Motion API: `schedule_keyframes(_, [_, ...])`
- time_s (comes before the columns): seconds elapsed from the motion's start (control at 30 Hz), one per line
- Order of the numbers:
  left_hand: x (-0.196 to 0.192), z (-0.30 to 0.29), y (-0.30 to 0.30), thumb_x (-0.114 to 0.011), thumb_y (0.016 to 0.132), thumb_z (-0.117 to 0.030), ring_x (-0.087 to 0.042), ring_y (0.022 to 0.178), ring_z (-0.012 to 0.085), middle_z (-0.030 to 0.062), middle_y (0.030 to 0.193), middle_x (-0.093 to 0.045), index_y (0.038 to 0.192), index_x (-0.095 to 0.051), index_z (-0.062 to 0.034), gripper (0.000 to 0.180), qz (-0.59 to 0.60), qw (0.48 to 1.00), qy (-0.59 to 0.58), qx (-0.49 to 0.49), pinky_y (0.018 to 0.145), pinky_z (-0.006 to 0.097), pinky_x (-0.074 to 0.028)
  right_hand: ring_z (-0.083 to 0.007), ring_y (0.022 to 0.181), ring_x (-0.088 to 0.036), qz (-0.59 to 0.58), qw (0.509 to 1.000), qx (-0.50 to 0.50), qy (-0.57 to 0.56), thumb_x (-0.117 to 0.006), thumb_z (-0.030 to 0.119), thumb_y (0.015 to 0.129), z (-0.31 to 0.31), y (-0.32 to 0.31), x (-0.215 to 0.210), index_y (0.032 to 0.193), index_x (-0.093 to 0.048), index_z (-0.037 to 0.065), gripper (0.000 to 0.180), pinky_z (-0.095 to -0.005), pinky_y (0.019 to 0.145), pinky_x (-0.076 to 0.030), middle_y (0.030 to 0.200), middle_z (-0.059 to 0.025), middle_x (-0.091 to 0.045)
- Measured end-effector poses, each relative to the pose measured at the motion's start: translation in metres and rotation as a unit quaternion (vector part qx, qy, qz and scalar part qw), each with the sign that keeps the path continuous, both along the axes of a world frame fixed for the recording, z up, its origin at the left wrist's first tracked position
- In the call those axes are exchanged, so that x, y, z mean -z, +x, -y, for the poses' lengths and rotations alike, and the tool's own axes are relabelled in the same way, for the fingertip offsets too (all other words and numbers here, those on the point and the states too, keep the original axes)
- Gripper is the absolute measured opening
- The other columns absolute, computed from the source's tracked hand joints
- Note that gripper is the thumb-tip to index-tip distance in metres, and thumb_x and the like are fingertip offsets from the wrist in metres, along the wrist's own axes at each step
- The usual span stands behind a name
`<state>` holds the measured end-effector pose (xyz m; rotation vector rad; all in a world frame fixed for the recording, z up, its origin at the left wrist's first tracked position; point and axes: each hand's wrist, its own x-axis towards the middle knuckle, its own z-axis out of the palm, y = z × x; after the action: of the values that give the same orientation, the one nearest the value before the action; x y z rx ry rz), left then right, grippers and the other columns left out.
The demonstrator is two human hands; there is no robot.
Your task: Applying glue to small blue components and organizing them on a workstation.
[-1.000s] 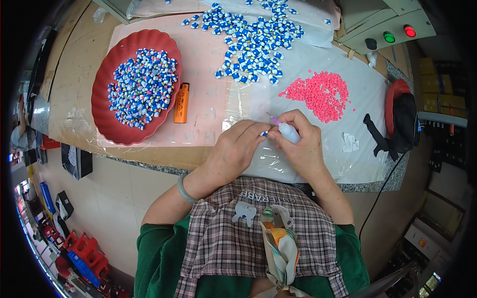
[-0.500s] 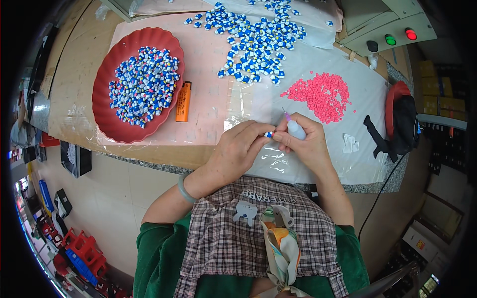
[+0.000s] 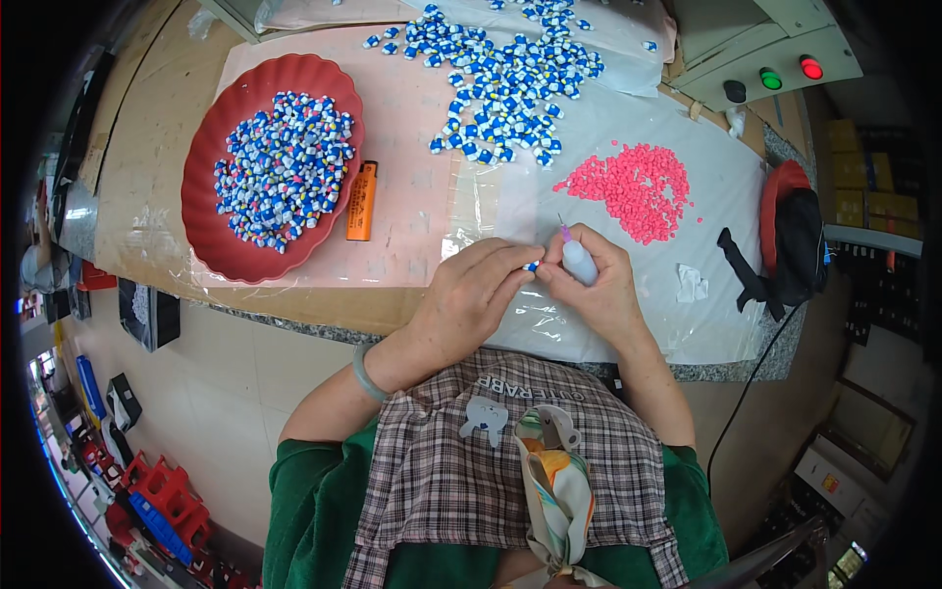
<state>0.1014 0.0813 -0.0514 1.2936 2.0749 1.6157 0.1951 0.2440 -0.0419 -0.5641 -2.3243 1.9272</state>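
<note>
My left hand (image 3: 466,299) closes thumb and forefinger on a tiny blue-and-white moulded piece (image 3: 531,266), which pokes out just beyond the fingertips, above the clear plastic sheet. My right hand (image 3: 603,294) grips a small, pale, soft-looking squeeze bottle (image 3: 579,264) with a purple needle-tipped nozzle (image 3: 564,233), tilted so the needle points away from me; its thumb and fingertips come close to the piece, and I cannot tell whether they pinch anything besides. For this close work, I judge a light, firm pinch best, with the piece's face left uncovered and both wrists low for steadiness. The bottle wants no squeezing while its needle points off the piece. The heap of tiny bright-pink bits (image 3: 648,191) lies beyond my right hand, within easy reach.
</note>
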Motion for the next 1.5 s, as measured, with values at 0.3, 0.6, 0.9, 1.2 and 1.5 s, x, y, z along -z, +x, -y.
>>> schedule_keyframes(0.3, [0.001, 0.0, -0.001, -0.065, 0.084, 0.002, -0.068, 0.086, 0.0296, 0.0155, 0.096, -0.068, 0.106, -0.064, 0.0006, 0.022, 0.004, 1.0, 0.005, -0.009, 0.073, 0.033, -0.055, -0.0157, 0.073, -0.062, -0.132, 0.981, 0.0, 0.14, -0.073, 0.0, 0.076, 0.003, -0.002, 0.005, 0.085, -0.063, 0.0, 0.014, -0.0265, 0.066, -0.048, 0.081, -0.007, -0.064])
schedule_keyframes(0.6, [0.001, -0.001, -0.002, -0.066, 0.083, 0.003, -0.067, 0.084, 0.029, 0.0155, 0.095, -0.068, 0.107, -0.065, 0.0006, 0.024, -0.004, 1.0, 0.009, -0.01, 0.072, 0.033, -0.054, -0.0175, 0.074, -0.063, -0.126, 0.985, 0.021, 0.118, -0.074, -0.001, 0.076, 0.006, -0.002, 0.007, 0.088, -0.063, -0.001, 0.016, -0.0271, 0.067, -0.049, 0.083, -0.0083, -0.064])
schedule_keyframes(0.9, [0.001, -0.001, -0.002, -0.066, 0.081, 0.004, -0.067, 0.084, 0.0289, 0.0156, 0.095, -0.068, 0.107, -0.065, 0.0011, 0.025, -0.029, 0.999, 0.018, -0.014, 0.072, 0.033, -0.054, -0.0187, 0.073, -0.064, -0.131, 0.98, 0.023, 0.145, -0.074, 0.0, 0.075, 0.006, -0.002, 0.007, 0.087, -0.063, 0.0, 0.017, -0.0272, 0.066, -0.049, 0.083, -0.0094, -0.065])
schedule_keyframes(1.2, [0.002, -0.001, -0.002, -0.067, 0.08, 0.004, -0.067, 0.084, 0.0294, 0.0159, 0.095, -0.068, 0.108, -0.065, 0.0012, 0.028, -0.031, 0.999, 0.018, -0.007, 0.071, 0.034, -0.054, -0.0064, 0.068, -0.056, -0.046, 0.998, 0.007, 0.038, -0.073, 0.005, 0.08, 0.001, 0.002, 0.005, 0.086, -0.063, 0.002, 0.012, -0.0236, 0.063, -0.046, 0.073, -0.0012, -0.062])
schedule_keyframes(1.5, [0.0, -0.001, -0.003, -0.067, 0.08, 0.004, -0.066, 0.082, 0.0296, 0.0159, 0.094, -0.067, 0.107, -0.065, 0.002, 0.027, -0.028, 0.999, 0.029, 0.02, 0.07, 0.034, -0.054, -0.0042, 0.058, -0.053, 0.021, 0.985, -0.002, -0.174, -0.073, 0.007, 0.084, -0.003, 0.002, 0.0, 0.086, -0.058, 0.005, 0.016, -0.0185, 0.049, -0.04, 0.07, 0.001, -0.059])
